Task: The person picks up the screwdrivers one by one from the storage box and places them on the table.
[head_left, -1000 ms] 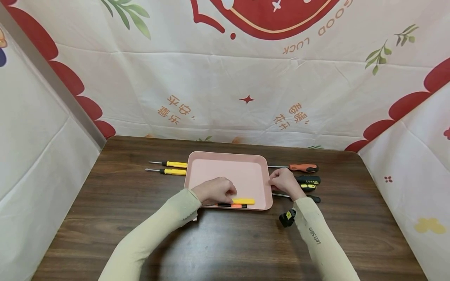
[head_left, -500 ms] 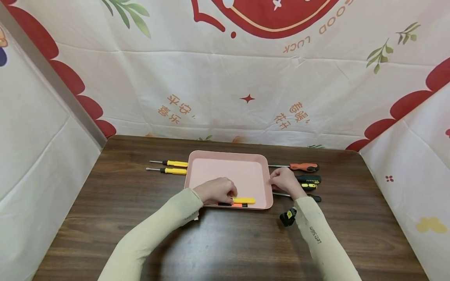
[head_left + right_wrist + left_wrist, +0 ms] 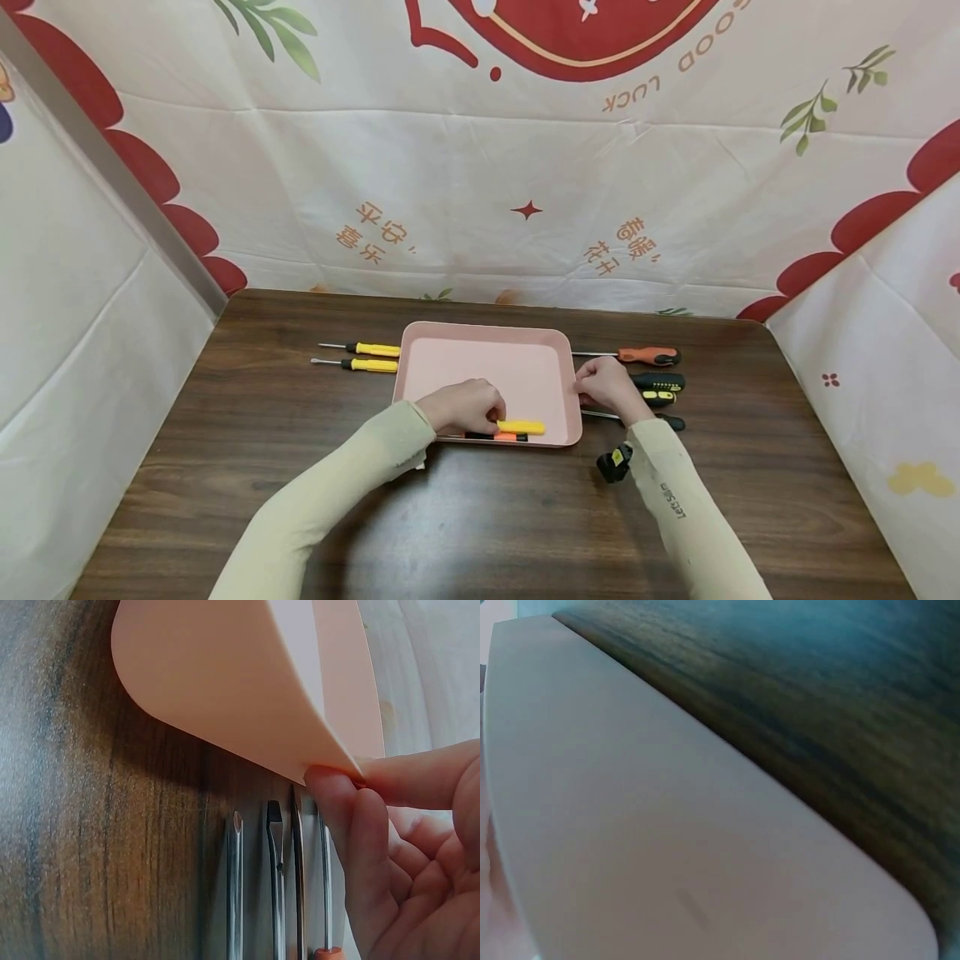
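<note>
A pink tray (image 3: 487, 375) stands near the middle of the brown table. My left hand (image 3: 465, 405) reaches over its front rim, fingers curled at the inner end of a yellow-handled screwdriver (image 3: 522, 427); its shaft is hidden by the hand. A second screwdriver with an orange and black handle (image 3: 512, 437) lies just in front of it along the tray's front wall. My right hand (image 3: 606, 387) pinches the tray's right rim between thumb and fingers, plainly seen in the right wrist view. In the left wrist view the tray's outer wall (image 3: 645, 795) fills most of the picture.
Two yellow screwdrivers (image 3: 372, 365) lie left of the tray, tips pointing left. To the right lie an orange-handled screwdriver (image 3: 648, 357) and several dark-handled ones (image 3: 658, 382); in the right wrist view their metal shafts (image 3: 274, 870) point toward the tray. A printed cloth (image 3: 480, 167) hangs behind the table.
The yellow-handled screwdriver at my left hand has shifted very slightly. My right hand stays on the tray's rim.
</note>
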{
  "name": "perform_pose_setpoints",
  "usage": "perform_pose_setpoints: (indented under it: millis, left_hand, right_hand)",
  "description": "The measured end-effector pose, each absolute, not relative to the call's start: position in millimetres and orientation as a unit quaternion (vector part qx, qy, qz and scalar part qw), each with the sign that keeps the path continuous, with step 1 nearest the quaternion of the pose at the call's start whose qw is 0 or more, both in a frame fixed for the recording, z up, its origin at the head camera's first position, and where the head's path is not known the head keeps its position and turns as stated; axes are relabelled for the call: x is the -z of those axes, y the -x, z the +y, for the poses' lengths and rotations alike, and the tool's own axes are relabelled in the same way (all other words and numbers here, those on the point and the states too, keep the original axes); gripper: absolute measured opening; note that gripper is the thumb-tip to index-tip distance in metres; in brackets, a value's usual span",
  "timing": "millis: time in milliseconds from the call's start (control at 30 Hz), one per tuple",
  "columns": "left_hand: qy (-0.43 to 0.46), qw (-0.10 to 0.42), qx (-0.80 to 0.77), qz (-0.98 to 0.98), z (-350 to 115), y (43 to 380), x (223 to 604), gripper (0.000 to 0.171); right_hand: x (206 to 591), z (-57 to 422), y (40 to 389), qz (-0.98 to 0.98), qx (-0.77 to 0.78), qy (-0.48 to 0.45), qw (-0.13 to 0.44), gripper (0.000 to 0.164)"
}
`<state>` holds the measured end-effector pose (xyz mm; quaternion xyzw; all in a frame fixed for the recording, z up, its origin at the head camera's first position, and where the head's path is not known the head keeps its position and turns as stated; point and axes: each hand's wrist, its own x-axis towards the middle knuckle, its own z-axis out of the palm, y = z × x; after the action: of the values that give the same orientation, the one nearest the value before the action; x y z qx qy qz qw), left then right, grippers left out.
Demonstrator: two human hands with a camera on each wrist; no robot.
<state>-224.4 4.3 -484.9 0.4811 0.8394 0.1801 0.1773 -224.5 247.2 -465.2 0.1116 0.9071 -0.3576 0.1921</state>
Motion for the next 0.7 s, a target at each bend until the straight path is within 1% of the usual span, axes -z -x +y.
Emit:
perform_pose_setpoints:
  millis: [167,433,700]
  left_hand:
    - [-0.485,0.171,-0.178,0.839,6.8,224.5,486.4,0.007]
    - [-0.466,0.188,-0.17,0.848,8.8,224.6,487.6,0.008]
    - [-0.477,0.169,-0.186,0.842,6.1,225.5,486.5,0.007]
  right_hand:
    - [466.0,247.4,224.5,0.908,0.357,-0.112,0.191,0.01]
    - [468.1,247.5,225.3,0.906,0.359,-0.113,0.191,0.011]
    - [468.1,248.7,225.6,0.906,0.361,-0.112,0.191,0.01]
